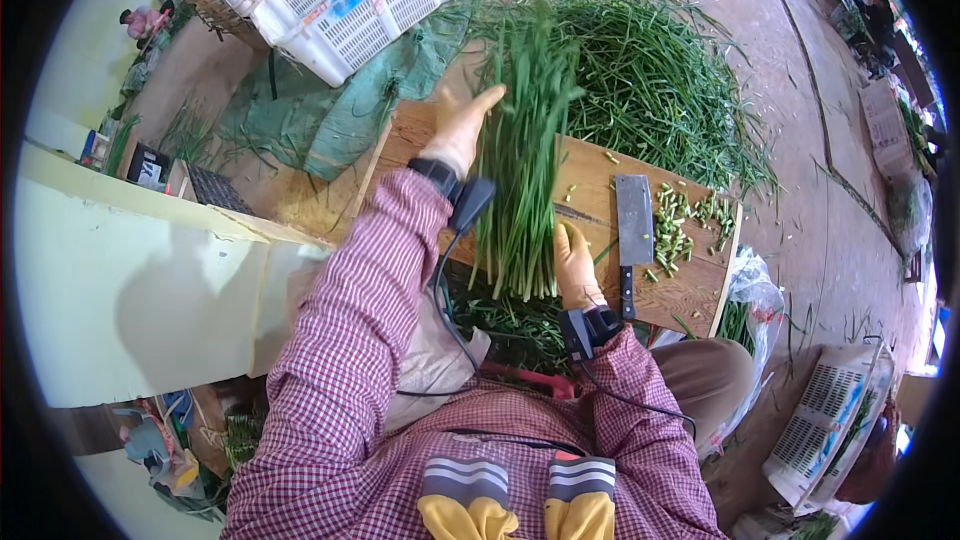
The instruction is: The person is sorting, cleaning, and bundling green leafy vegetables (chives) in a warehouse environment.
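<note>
A long bundle of green chives [522, 170] extends away from me over the wooden board [600, 165], its pale cut ends toward me. My left hand [460, 130], in a thin yellowish glove, is at the bundle's upper left side with fingers apart; some are blurred. Low on the right side, my gloved right hand [576, 265] grips the bundle, its fingers partly hidden by the stalks. Right of that hand a cleaver [634, 225] with a black handle lies on the board. Short cut stem pieces [675, 230] are scattered beside its blade.
A large heap of loose chives [650, 80] spreads beyond the board. White plastic crates [360, 15] are stacked at the far left on a green tarp [340, 110]. Another white crate [825, 420] stands at the right. A clear plastic bag [755, 290] hangs beside my knee.
</note>
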`<action>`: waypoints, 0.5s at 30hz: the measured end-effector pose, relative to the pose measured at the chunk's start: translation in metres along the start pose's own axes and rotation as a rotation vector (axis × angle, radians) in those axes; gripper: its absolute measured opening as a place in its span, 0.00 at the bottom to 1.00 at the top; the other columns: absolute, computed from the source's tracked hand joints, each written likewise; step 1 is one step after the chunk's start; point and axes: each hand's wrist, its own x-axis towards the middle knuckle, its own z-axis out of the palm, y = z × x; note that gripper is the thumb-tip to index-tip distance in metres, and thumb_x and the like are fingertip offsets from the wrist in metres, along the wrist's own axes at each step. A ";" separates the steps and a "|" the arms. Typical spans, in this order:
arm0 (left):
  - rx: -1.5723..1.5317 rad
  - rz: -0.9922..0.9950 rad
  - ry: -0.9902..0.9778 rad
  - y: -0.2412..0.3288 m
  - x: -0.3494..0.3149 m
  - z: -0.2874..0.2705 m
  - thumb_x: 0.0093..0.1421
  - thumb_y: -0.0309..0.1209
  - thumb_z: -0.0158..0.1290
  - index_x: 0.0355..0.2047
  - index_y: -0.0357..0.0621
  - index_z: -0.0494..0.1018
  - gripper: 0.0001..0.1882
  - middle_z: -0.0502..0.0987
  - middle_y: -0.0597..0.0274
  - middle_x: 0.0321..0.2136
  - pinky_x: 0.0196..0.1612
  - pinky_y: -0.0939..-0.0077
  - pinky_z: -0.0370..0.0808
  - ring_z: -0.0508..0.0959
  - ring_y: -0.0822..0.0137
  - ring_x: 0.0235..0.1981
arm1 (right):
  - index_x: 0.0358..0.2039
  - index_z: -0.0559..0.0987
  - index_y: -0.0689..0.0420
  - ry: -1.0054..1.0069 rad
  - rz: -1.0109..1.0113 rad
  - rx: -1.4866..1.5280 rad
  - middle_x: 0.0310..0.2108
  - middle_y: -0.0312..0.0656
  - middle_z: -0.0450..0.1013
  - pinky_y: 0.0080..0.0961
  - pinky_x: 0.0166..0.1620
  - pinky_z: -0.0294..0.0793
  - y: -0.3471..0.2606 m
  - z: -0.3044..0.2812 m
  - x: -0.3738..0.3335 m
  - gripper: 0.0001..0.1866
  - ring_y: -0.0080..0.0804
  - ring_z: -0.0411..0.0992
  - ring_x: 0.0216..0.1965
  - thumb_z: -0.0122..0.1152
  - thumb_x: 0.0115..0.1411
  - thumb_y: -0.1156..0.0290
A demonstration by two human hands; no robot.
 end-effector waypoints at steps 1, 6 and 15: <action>0.014 -0.035 0.051 -0.013 -0.006 -0.008 0.55 0.55 0.65 0.75 0.41 0.29 0.67 0.35 0.43 0.76 0.75 0.47 0.43 0.40 0.48 0.76 | 0.60 0.71 0.66 0.016 -0.007 -0.073 0.52 0.55 0.77 0.35 0.55 0.75 0.007 -0.001 0.003 0.27 0.46 0.76 0.52 0.52 0.73 0.55; 0.232 0.039 0.063 -0.116 -0.039 -0.024 0.65 0.50 0.57 0.74 0.42 0.43 0.49 0.42 0.45 0.75 0.76 0.54 0.45 0.46 0.50 0.76 | 0.61 0.70 0.64 0.015 0.006 -0.294 0.53 0.60 0.75 0.40 0.54 0.76 0.023 -0.004 -0.005 0.27 0.54 0.75 0.53 0.55 0.70 0.58; 0.153 0.341 0.039 -0.194 -0.049 -0.020 0.52 0.47 0.72 0.70 0.34 0.54 0.55 0.61 0.38 0.66 0.69 0.61 0.60 0.63 0.49 0.67 | 0.57 0.73 0.62 -0.258 -0.044 -0.352 0.43 0.62 0.78 0.46 0.50 0.77 0.002 0.091 0.009 0.23 0.61 0.76 0.46 0.56 0.67 0.61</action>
